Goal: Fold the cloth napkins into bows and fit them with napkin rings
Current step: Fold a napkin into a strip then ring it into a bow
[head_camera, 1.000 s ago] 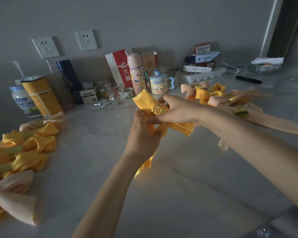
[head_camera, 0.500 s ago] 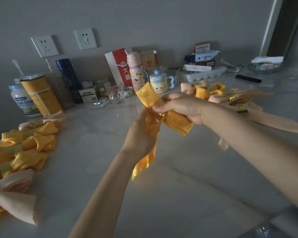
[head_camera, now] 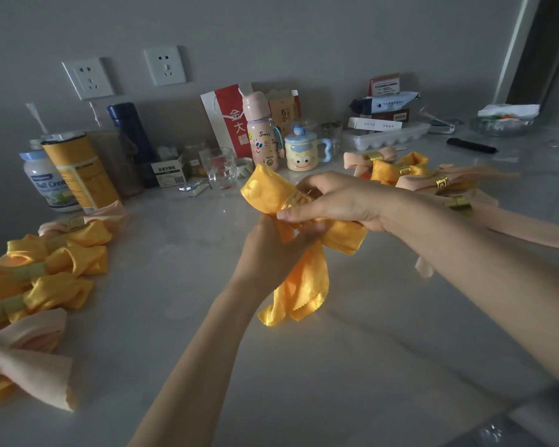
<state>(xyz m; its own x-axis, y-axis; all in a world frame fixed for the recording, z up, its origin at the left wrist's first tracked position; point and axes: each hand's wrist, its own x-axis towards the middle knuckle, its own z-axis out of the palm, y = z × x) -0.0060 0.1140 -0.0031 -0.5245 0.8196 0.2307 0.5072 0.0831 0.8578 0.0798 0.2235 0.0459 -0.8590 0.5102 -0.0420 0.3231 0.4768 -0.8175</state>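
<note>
I hold a yellow satin napkin point(head_camera: 267, 191) above the marble counter, folded into a bow with two tails point(head_camera: 299, 291) hanging down. A gold napkin ring point(head_camera: 296, 199) sits round its middle. My right hand point(head_camera: 333, 201) grips the bow at the ring from above. My left hand point(head_camera: 271, 250) pinches the cloth just under the ring. Finished yellow and peach bows point(head_camera: 55, 266) lie in a row at the left. More ringed napkins point(head_camera: 410, 171) lie at the right behind my right arm.
Along the wall stand a milk powder jar point(head_camera: 46, 182), a yellow canister point(head_camera: 78, 172), a blue flask point(head_camera: 133, 133), a glass cup point(head_camera: 221, 169), a pink bottle point(head_camera: 259, 130), a cartoon mug point(head_camera: 302, 151) and an egg tray point(head_camera: 388, 137). A black object point(head_camera: 471, 146) lies far right.
The ring has come back into sight at the bow's middle. Both hands shifted slightly right and the tails now hang longer below my left hand.
</note>
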